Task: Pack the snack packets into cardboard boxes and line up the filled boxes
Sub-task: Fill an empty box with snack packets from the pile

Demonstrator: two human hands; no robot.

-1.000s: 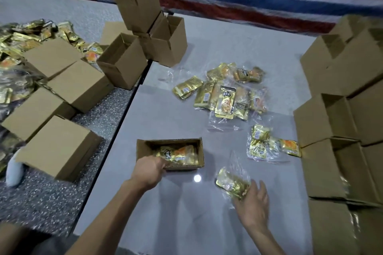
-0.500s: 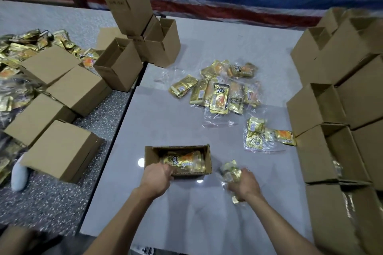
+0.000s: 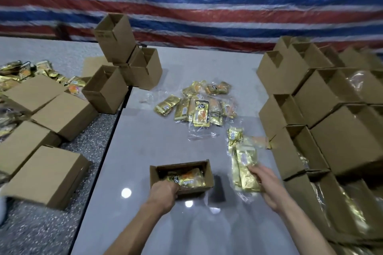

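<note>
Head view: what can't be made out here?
All head view.
Box: packet count; near wall and left hand hide the inside.
Left hand's grip: fingers curl into the box, behind the knuckles.
Held packets: count and print; motion blur, right hand covers the lower end.
Right boxes: cut off by the right edge.

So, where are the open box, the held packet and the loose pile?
open box (image 3: 153, 176): head view, left wall.
held packet (image 3: 245, 159): head view, gold front.
loose pile (image 3: 200, 112): head view, middle packet.

Dim, motion-blurred, wide-angle warped; lamp glare on table.
</note>
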